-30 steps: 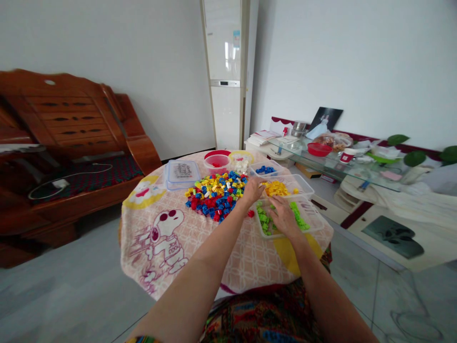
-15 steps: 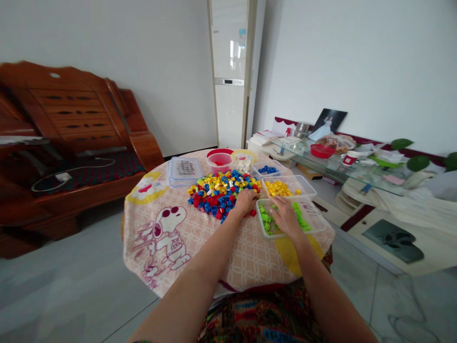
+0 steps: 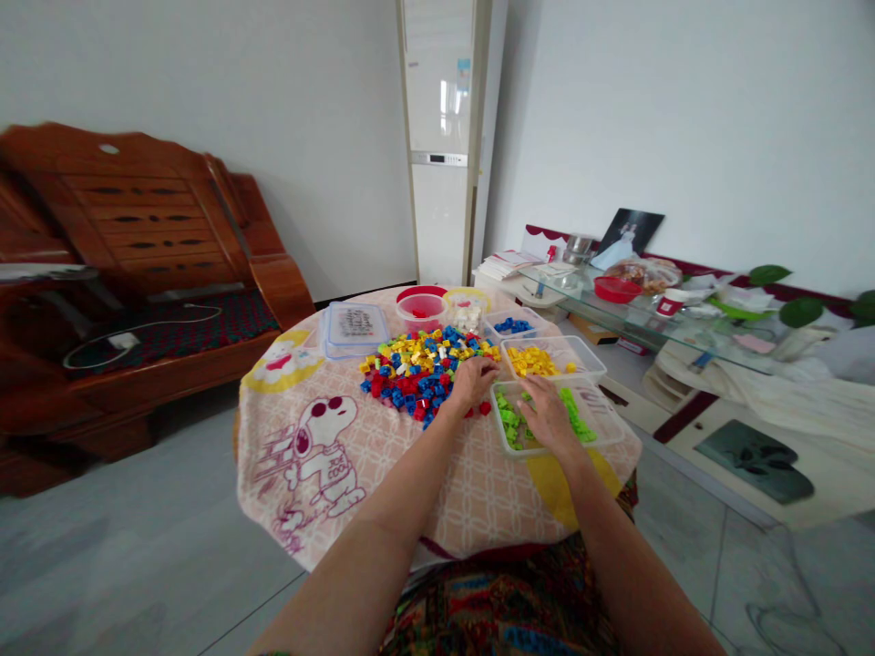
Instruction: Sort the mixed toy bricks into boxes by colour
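Pile of mixed toy bricks lies on the worktop at nine to ten o'clock from the left hand, the nearer, curled at its edge, any hold undeterminable, while the right hand, loosely open over the green-brick tray, shows nothing held.

We find ourselves in a home, likely its living room, judging by the carved wooden settee, the cartoon-dog tablecloth, the portrait photo and the cluttered glass shelf.

Left hand at mixed bricks (perhaps touching some).
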`<state>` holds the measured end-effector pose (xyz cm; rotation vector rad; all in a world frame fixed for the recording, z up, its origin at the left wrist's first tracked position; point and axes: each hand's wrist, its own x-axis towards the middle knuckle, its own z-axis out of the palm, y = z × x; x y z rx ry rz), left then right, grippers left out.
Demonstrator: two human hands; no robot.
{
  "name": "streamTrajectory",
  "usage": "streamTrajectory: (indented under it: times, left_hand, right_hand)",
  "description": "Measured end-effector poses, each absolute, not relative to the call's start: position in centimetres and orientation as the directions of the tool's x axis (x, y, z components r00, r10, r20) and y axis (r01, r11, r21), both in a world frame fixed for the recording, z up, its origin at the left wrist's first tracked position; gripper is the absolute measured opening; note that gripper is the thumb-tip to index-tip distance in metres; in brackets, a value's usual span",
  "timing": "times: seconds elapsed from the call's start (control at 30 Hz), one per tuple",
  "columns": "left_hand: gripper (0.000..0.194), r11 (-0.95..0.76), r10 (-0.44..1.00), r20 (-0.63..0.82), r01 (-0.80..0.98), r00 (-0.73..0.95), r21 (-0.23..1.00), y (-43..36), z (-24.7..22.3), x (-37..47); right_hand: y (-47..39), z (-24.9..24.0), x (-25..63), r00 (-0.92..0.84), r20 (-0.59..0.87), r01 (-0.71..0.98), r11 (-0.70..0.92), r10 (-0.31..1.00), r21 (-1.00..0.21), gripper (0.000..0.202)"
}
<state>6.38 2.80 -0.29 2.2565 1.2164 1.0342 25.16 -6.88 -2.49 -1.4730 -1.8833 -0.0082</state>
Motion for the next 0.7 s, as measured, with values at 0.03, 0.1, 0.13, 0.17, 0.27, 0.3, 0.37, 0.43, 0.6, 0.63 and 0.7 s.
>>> streamTrajectory:
  times: [0.03, 0.1, 0.13, 0.17, 0.27, 0.3, 0.37, 0.43, 0.6, 0.63, 0.7]
  left_hand:
    - [0.016, -0.56, 0.828, 0.431, 0.53, 0.358, 0.636, 2.8, 0.1, 6.8]
    - [0.017, -0.569, 0.822, 0.433, 0.493, 0.37, 0.658, 3.0, 0.9, 7.8]
    - [0.017, -0.57, 0.821, 0.428, 0.487, 0.378, 0.662, 3.1, 1.3, 8.4]
    - [0.018, -0.57, 0.82, 0.422, 0.488, 0.387, 0.661, 3.3, 1.7, 9.0]
    - [0.025, -0.565, 0.823, 0.394, 0.524, 0.409, 0.637, 3.7, 2.8, 10.3]
    - [0.028, -0.564, 0.825, 0.389, 0.536, 0.411, 0.628, 3.8, 3.0, 10.5]
    - [0.033, -0.564, 0.825, 0.391, 0.561, 0.407, 0.606, 4.0, 3.1, 10.1]
    - [0.033, -0.562, 0.827, 0.392, 0.601, 0.402, 0.568, 4.0, 2.9, 9.1]
    - [0.024, -0.582, 0.809, 0.349, 0.726, 0.473, 0.367, 3.3, 1.5, 6.1]
    - [0.022, -0.579, 0.811, 0.33, 0.746, 0.483, 0.329, 3.1, 1.2, 5.7]
    - [0.02, -0.554, 0.827, 0.297, 0.781, 0.477, 0.289, 2.8, 0.7, 5.0]
  right_hand:
    - [-6.9, -2.5, 25.2, -0.074, 0.543, 0.844, 0.342, 0.837, -0.413, 0.048]
    - [-6.9, -2.5, 25.1, -0.071, 0.54, 0.849, 0.335, 0.839, -0.408, 0.049]
    - [-6.9, -2.5, 25.1, -0.07, 0.535, 0.852, 0.329, 0.842, -0.406, 0.049]
    - [-6.9, -2.4, 25.1, -0.068, 0.53, 0.855, 0.323, 0.845, -0.405, 0.049]
    - [-7.0, -2.3, 25.0, -0.071, 0.529, 0.858, 0.323, 0.845, -0.4, 0.051]
    - [-7.0, -2.2, 24.9, -0.073, 0.533, 0.857, 0.326, 0.843, -0.399, 0.051]
    - [-7.0, -2.2, 24.9, -0.075, 0.538, 0.855, 0.332, 0.839, -0.398, 0.052]
    - [-7.0, -2.2, 24.8, -0.076, 0.536, 0.854, 0.332, 0.841, -0.4, 0.051]
    - [-7.0, -2.2, 24.9, -0.073, 0.514, 0.859, 0.316, 0.855, -0.403, 0.048]
    - [-7.0, -2.2, 24.9, -0.074, 0.511, 0.86, 0.314, 0.856, -0.401, 0.048]
    - [-7.0, -2.2, 25.0, -0.081, 0.512, 0.862, 0.318, 0.855, -0.395, 0.048]
